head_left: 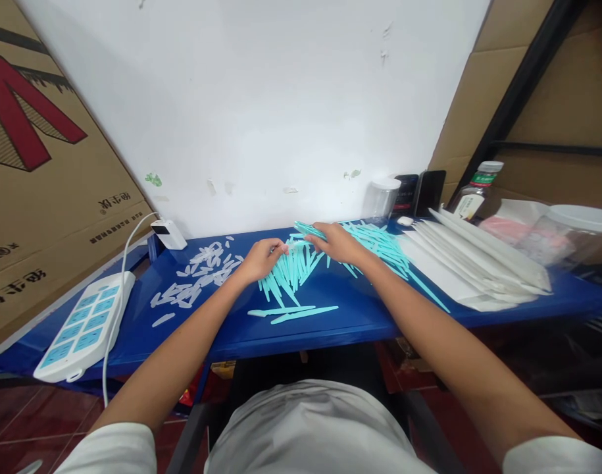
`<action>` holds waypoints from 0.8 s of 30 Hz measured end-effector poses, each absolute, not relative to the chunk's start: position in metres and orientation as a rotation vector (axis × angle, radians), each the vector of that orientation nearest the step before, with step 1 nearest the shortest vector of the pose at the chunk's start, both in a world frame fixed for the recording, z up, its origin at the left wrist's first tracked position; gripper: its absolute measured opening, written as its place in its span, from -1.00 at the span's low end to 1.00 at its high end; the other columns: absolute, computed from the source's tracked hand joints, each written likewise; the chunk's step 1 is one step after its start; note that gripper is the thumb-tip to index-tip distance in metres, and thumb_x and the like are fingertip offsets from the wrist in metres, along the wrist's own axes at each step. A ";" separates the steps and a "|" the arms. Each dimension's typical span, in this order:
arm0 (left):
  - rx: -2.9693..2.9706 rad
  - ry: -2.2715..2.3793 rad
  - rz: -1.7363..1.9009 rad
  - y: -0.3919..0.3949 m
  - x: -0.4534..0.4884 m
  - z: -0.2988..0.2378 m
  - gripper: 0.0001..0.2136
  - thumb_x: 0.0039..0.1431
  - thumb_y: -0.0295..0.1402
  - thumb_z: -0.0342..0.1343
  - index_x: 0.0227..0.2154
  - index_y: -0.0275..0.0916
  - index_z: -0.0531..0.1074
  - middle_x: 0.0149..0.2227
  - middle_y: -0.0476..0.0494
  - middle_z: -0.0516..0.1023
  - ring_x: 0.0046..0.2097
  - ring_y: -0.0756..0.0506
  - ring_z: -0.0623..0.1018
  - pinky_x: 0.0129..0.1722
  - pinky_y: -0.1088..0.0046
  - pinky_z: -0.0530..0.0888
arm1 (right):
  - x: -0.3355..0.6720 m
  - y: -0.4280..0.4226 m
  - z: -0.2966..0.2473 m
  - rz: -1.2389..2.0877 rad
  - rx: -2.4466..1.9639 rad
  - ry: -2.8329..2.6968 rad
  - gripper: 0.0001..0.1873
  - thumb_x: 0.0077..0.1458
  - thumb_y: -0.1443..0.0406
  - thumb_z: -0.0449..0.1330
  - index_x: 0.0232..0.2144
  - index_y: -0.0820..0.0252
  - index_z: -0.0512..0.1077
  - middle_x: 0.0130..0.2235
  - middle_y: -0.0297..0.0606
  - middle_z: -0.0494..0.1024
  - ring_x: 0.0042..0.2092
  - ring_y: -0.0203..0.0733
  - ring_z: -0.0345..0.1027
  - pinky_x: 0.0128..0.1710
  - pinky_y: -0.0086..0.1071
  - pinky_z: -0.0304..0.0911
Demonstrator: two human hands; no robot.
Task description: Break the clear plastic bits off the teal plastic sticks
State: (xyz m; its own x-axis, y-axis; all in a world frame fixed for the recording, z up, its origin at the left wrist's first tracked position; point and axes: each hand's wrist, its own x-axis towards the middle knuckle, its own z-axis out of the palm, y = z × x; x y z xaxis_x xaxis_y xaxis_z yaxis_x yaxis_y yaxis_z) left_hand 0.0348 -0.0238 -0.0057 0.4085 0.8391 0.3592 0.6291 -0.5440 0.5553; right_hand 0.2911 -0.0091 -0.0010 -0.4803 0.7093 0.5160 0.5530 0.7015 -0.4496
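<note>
My right hand (336, 242) is closed around a small bundle of slim teal sticks shaped like eyebrow razors (308, 230), which point to the left. Close by, my left hand (264, 257) pinches with thumb and forefinger; a small pale piece may be at its fingertips, too small to make out. Beneath and between both hands lies a pile of the same teal razors (293, 270), and a larger heap (377, 243) spreads behind my right wrist. Two loose razors (304, 315) lie nearer the table's front edge. Many small translucent caps (202, 273) are scattered left of my left hand.
On the blue table (301, 336), a white power strip (86, 326) and a small white device (169, 234) with a cable stand left. At right are white packets (478, 263), a clear jar (383, 197), a phone (430, 192) and a bottle (478, 191). A wall closes the back.
</note>
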 end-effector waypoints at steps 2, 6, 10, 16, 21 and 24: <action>2.342 1.253 0.879 -0.026 0.036 -0.005 -0.63 0.37 -0.14 0.00 -0.35 -0.28 0.59 -0.51 0.00 0.38 -0.47 -0.01 0.28 -0.43 0.47 0.16 | 0.289 -0.010 -0.002 0.306 -0.945 -2.212 -0.66 0.39 0.06 0.10 -0.39 0.12 0.31 -0.46 -0.26 0.58 -0.39 -0.13 0.43 -0.31 -0.33 0.12; 2.294 1.147 0.901 -0.028 0.039 -0.005 -0.59 0.36 -0.09 0.01 -0.39 -0.29 0.57 -0.51 -0.01 0.38 -0.46 -0.01 0.26 -0.43 0.48 0.16 | 0.281 -0.015 -0.004 0.394 -0.935 -2.195 -0.67 0.38 0.06 0.10 -0.38 0.12 0.31 -0.48 -0.29 0.58 -0.43 -0.15 0.42 -0.34 -0.33 0.13; 2.198 1.058 0.961 -0.031 0.041 -0.004 -0.56 0.35 -0.02 0.03 -0.39 -0.30 0.56 -0.54 0.01 0.33 -0.49 0.01 0.21 -0.47 0.48 0.13 | 0.274 -0.022 -0.005 0.475 -0.917 -2.157 -0.64 0.37 0.04 0.09 -0.39 0.12 0.27 -0.50 -0.33 0.56 -0.46 -0.19 0.39 -0.36 -0.34 0.13; 1.797 1.052 0.996 -0.034 0.048 -0.008 -0.56 0.25 0.07 0.16 -0.37 -0.29 0.51 -0.60 0.09 0.16 -0.59 0.08 0.08 -0.60 0.52 0.03 | 0.273 -0.021 -0.004 0.483 -0.891 -2.132 -0.60 0.39 0.01 0.04 -0.39 0.13 0.30 -0.51 -0.34 0.53 -0.45 -0.20 0.36 -0.34 -0.34 0.15; 1.073 0.893 0.951 -0.028 0.047 -0.005 -0.72 0.30 -0.13 0.13 -0.29 -0.30 0.43 -0.52 0.06 0.25 -0.64 0.12 0.05 -0.73 0.61 -0.06 | 0.277 -0.016 -0.004 0.434 -0.961 -2.084 -0.63 0.39 0.05 0.03 -0.39 0.12 0.31 -0.52 -0.32 0.52 -0.46 -0.19 0.36 -0.33 -0.32 0.17; 0.744 0.756 0.952 -0.024 0.039 0.001 -0.74 0.36 -0.24 -0.08 -0.32 -0.31 0.39 -0.52 0.00 0.27 -0.66 0.10 0.10 -0.78 0.63 0.00 | 0.279 -0.015 -0.002 0.461 -1.001 -2.043 -0.62 0.38 0.03 0.05 -0.40 0.13 0.32 -0.52 -0.32 0.52 -0.45 -0.19 0.36 -0.34 -0.32 0.19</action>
State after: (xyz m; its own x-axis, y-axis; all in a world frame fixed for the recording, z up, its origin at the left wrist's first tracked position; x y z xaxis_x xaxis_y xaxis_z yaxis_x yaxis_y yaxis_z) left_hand 0.0390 -0.0239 0.0012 0.3780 0.8975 -0.2272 -0.4239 0.3859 0.8194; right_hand 0.2786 -0.0151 -0.0019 -0.3689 0.7837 0.4997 0.4931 0.6208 -0.6095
